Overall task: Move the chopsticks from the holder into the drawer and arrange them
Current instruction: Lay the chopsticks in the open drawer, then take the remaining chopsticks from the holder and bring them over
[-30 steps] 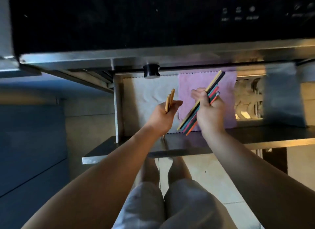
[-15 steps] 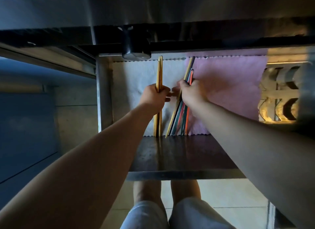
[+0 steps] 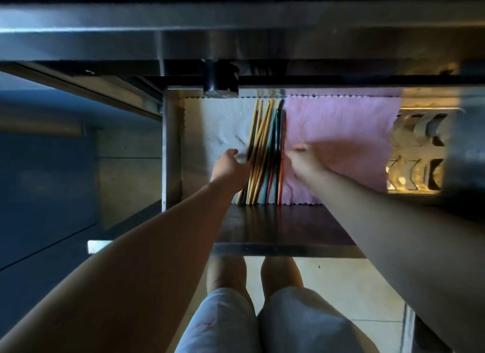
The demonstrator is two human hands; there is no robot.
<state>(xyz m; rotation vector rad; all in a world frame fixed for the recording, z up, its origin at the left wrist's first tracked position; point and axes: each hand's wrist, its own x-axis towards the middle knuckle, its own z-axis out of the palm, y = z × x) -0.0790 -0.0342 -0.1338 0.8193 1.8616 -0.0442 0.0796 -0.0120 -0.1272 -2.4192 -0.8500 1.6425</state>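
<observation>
- Lying close together in a loose bundle, long thin chopsticks (image 3: 265,153), some of plain yellow wood and others dark, teal and red, were seen in the open stainless-steel drawer (image 3: 172,148) at the centre of the frame.
- The bundle was laid along the seam between a crumpled white cloth (image 3: 217,127) lining the drawer's left part and a crumpled pink cloth (image 3: 341,132) lining its right part, with the tips pointed towards the top of the frame.
- The left hand (image 3: 229,165) was placed against the left side of the bundle, touching the wooden sticks; its fingers were smeared by motion, so it could not be told whether they were curled round any stick.
- The right hand (image 3: 301,159) was spread over the pink cloth just right of the red stick, blurred, its fingers loose and nothing held in them.
- A round black knob (image 3: 221,81) was seen above the drawer's far edge, in the upper centre.
- Light grey shorts (image 3: 225,326) and a pale tiled floor (image 3: 354,287) were shown at the bottom of the frame.
- A dark blue cabinet front (image 3: 39,182) was seen at the left.
</observation>
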